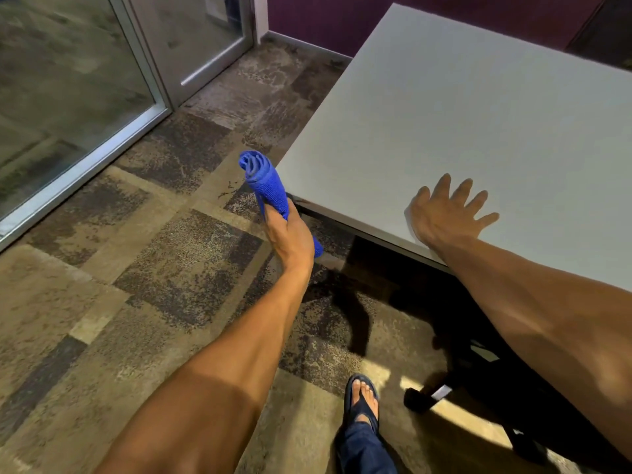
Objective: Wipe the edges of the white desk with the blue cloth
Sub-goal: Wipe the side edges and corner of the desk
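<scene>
I see my left hand (pixel 290 234) gripping the rolled blue cloth (pixel 265 181) at the near left corner of the white desk (pixel 461 124), the cloth against its edge. My right hand (pixel 448 213) lies flat, fingers spread, on the desktop nearby.

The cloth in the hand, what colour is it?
Bright blue cloth, seen in the head view.

Left hand (pixel 290 230) clamped around a rolled blue cloth (pixel 265 181), pressed against the near-left corner of the white desk (pixel 478 124). At 3 o'clock of it, right hand (pixel 448 213) flat on the desktop (fingers spread). At 6 o'clock, a sandalled foot (pixel 364 400) on patterned carpet (pixel 136 268).
</scene>
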